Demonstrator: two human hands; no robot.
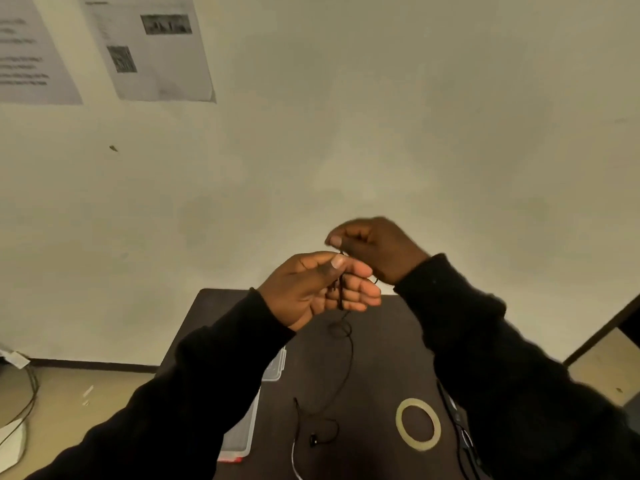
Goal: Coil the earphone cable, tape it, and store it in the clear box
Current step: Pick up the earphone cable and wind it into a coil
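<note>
A pale wall [346, 133] fills most of the view, with two printed sheets [149, 46] fixed at its upper left. Below it stands a dark worktop [391, 341], and both arms in black sleeves [502, 358] reach out above it.

The left hand [322, 289] is held palm-up, fingers curled and thumb pressed down, gripping several turns of the black earphone cable [349, 355] wound across its fingers. The right hand [374, 247] sits just above and beside it, closed in a pinch on the strand that feeds the coil. From the left hand the cable hangs down through a small loop and trails onto the worktop, where an earbud [313, 439] lies at its end.

The clear box [273, 367] lies on the worktop's left side, partly hidden under the left sleeve; a roll of tape [418, 424] lies flat to the right, well apart from the coil.

Coiling looks partway done, with a good length of cable still loose. The cable appears thin, light and limp, so it should wind easily but spring loose if let go; the turns likely need a steady pinch where they cross. The hanging loop could snag into a knot.
</note>
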